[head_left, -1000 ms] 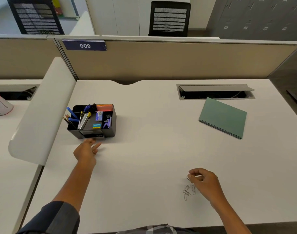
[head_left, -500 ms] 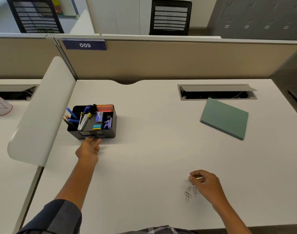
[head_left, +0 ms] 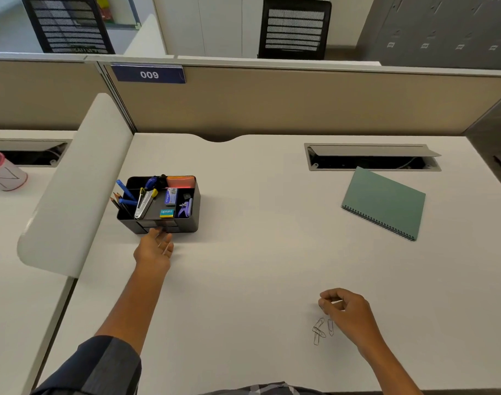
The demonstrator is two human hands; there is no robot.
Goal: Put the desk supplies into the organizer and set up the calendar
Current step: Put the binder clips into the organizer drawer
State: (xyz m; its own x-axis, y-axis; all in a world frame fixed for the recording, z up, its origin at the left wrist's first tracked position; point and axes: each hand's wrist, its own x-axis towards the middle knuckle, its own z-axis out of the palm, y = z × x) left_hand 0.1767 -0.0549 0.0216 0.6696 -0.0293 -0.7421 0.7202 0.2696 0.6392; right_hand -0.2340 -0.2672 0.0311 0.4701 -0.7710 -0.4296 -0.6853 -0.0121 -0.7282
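Left hand (head_left: 155, 248) spread at organizer (head_left: 192, 220) front, right hand (head_left: 346, 312) pinching paper clip, sign (head_left: 149, 74) "009"

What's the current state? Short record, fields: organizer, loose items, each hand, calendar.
organizer: black organizer at desk's left, holding pens, pencils and small supplies
loose items: paper clips on the desk, near front right
left hand: fingers touching the organizer's front, at its small drawers
right hand: curled, pinching something small above the clips, probably a clip
calendar: green spiral-bound pad lying flat, far right
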